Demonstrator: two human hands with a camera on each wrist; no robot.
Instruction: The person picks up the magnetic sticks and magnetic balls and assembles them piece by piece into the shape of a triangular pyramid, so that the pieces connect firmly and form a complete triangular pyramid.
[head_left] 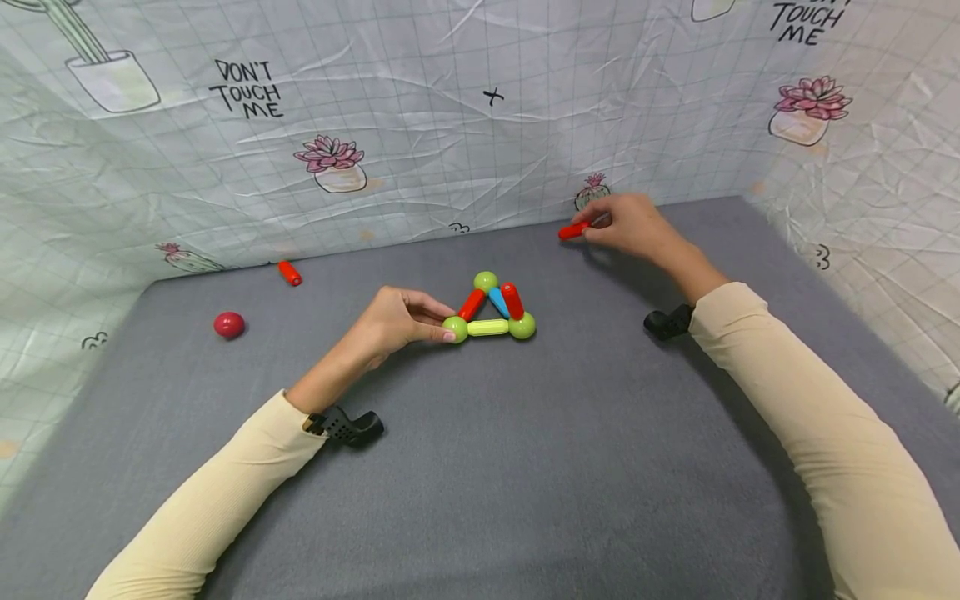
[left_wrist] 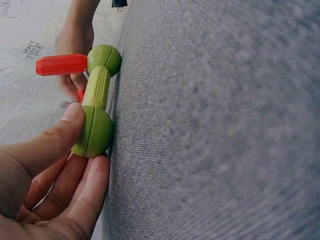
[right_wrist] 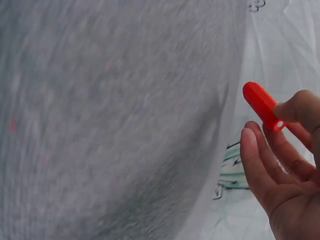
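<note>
The held red rod is near the far edge of the table, beyond and right of the triangular frame. Its long axis runs mainly left-right, with the free end pointing left. The right hand is nearer; its grip pinches the rod's right end. The left hand has its grip on the near-left green ball. An upright red rod stands on the near-right green ball. Bringing rod to frame likely requires travel leftward and toward the person.
</note>
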